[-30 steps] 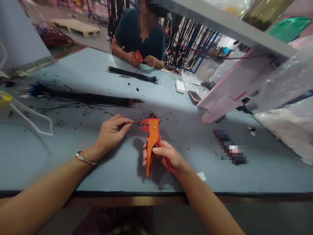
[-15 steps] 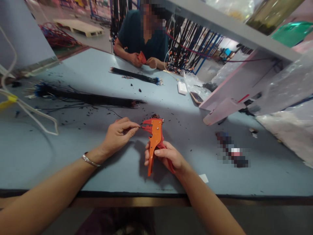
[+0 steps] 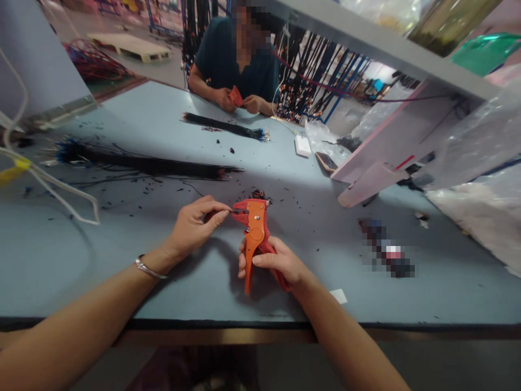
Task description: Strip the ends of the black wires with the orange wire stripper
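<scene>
Clamps right hand (image 3: pixel 280 263) around orange-red wire stripper (image 3: pixel 256 210); pinches 1 dark wire (image 3: pixel 235 212) in left hand (image 3: pixel 198 221) at stripper jaws.

LH (image 3: pixel 197 221) w/ wire (image 3: pixel 236 212), RH (image 3: pixel 281 263) w/ stripper (image 3: pixel 256 218)

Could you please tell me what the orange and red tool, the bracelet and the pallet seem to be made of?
Tool: painted metal or plastic, smooth; its bright colouring leaves this open, though the silvery fastener looks metallic. Bracelet: probably polished metal, given its silvery glints. Pallet: likely bare, matte wood, judging by its pale tan colour.
</scene>
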`<state>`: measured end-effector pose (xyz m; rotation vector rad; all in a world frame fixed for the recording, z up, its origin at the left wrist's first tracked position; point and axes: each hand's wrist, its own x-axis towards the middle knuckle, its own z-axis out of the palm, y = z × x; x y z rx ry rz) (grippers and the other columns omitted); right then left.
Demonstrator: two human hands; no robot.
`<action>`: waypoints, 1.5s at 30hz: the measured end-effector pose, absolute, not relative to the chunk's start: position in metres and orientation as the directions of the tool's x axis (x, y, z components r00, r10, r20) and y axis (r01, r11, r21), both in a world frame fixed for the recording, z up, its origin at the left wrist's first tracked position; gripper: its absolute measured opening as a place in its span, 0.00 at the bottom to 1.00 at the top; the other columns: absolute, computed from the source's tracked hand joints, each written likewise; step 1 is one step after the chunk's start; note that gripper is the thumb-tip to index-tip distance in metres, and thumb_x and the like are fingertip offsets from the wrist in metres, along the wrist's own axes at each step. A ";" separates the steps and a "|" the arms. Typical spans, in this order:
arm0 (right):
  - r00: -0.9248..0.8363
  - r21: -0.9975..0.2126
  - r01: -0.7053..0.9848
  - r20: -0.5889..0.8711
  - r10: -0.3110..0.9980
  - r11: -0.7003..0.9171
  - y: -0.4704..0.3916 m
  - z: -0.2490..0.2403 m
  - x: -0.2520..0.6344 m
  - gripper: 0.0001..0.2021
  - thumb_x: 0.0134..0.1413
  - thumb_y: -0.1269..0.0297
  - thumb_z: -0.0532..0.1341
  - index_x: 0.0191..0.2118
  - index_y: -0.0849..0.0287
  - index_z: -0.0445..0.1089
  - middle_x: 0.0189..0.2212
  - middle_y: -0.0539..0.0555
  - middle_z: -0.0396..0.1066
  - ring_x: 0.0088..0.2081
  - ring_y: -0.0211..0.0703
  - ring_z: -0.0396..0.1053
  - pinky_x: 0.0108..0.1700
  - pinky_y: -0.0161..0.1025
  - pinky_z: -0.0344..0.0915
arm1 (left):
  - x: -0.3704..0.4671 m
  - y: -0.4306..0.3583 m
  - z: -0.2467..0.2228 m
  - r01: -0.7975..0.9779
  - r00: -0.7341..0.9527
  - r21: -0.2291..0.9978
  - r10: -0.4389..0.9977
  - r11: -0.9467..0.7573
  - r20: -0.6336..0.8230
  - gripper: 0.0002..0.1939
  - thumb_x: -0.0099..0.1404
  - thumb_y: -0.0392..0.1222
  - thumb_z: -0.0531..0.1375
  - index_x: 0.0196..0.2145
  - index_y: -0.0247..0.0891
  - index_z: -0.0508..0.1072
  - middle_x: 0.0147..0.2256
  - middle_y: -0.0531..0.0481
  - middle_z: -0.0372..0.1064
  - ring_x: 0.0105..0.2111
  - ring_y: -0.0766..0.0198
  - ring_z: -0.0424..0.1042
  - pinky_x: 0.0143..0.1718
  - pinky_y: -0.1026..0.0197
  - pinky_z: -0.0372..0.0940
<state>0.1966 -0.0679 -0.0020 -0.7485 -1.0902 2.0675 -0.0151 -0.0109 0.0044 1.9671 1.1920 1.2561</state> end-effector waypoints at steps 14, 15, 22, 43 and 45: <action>-0.606 -0.905 -0.243 -0.138 0.783 -0.348 -0.069 -0.003 0.195 0.19 0.47 0.58 0.70 0.40 0.63 0.67 0.32 0.54 0.72 0.31 0.43 0.74 0.32 0.39 0.73 | -0.012 -0.019 0.006 0.371 0.211 0.785 0.868 -0.496 0.449 0.08 0.64 0.42 0.59 0.31 0.37 0.76 0.25 0.52 0.67 0.27 0.66 0.65 0.29 0.64 0.60; -0.607 -0.907 -0.243 -0.134 0.783 -0.343 -0.069 -0.003 0.195 0.19 0.47 0.58 0.70 0.40 0.63 0.67 0.31 0.54 0.72 0.31 0.43 0.74 0.31 0.39 0.73 | -0.012 -0.019 0.005 0.367 0.206 0.785 0.866 -0.500 0.455 0.08 0.64 0.42 0.59 0.31 0.38 0.76 0.25 0.52 0.67 0.27 0.66 0.65 0.29 0.64 0.60; -0.606 -0.936 -0.202 -0.111 0.788 -0.287 -0.070 0.004 0.201 0.17 0.49 0.60 0.68 0.40 0.63 0.67 0.31 0.54 0.72 0.31 0.42 0.72 0.30 0.38 0.70 | -0.015 -0.021 0.011 0.364 0.235 0.754 0.837 -0.546 0.493 0.08 0.64 0.41 0.58 0.32 0.38 0.77 0.25 0.52 0.67 0.26 0.66 0.65 0.29 0.64 0.60; -0.633 -0.963 -0.159 -0.071 0.771 -0.219 -0.072 0.007 0.205 0.15 0.50 0.59 0.67 0.39 0.63 0.68 0.30 0.54 0.70 0.30 0.41 0.69 0.30 0.38 0.69 | -0.017 -0.023 0.019 0.319 0.302 0.765 0.825 -0.560 0.478 0.09 0.63 0.41 0.58 0.31 0.39 0.77 0.25 0.50 0.67 0.26 0.65 0.65 0.30 0.62 0.62; -0.622 -0.966 -0.163 -0.058 0.781 -0.201 -0.073 0.007 0.204 0.14 0.50 0.59 0.67 0.38 0.63 0.68 0.29 0.54 0.69 0.29 0.40 0.69 0.29 0.37 0.68 | -0.016 -0.023 0.018 0.312 0.300 0.770 0.827 -0.557 0.476 0.09 0.63 0.41 0.58 0.31 0.38 0.77 0.25 0.51 0.67 0.26 0.65 0.65 0.30 0.62 0.62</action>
